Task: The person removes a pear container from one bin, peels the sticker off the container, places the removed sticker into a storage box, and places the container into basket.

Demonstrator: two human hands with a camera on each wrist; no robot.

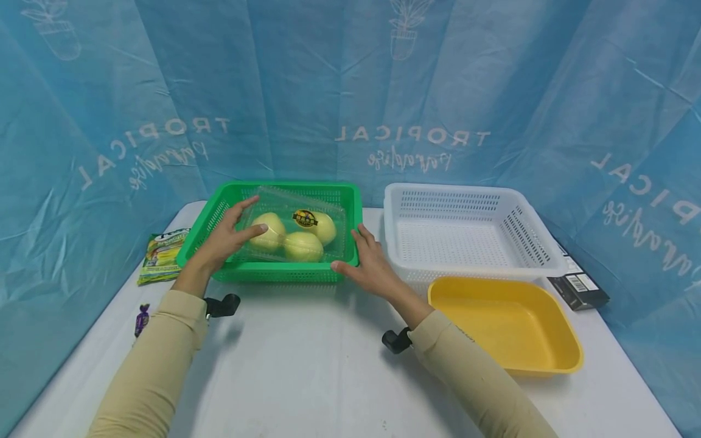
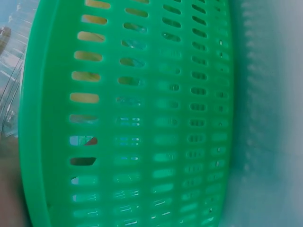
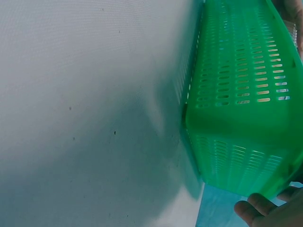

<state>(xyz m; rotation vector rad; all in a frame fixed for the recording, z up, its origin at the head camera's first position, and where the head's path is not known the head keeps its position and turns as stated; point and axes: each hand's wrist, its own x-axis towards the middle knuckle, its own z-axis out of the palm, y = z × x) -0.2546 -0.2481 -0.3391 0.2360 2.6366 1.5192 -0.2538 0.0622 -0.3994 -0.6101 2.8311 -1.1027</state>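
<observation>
A clear plastic box with a dark label lies slightly askew inside the green basket. Three round, pale yellow-green fruits show through its lid. My left hand reaches over the basket's left part, fingers and thumb spread at the box's left end. At the basket's front right corner is my right hand, thumb at the front rim and fingers along the right side. In the right wrist view, its loosely bent fingertips are beside the basket's corner. The basket wall fills most of the left wrist view.
A white basket stands right of the green one, with a yellow tub before it. A black box lies at the far right. To the left are a yellow-green packet and a purple-wrapped candy. Blue curtains surround the table.
</observation>
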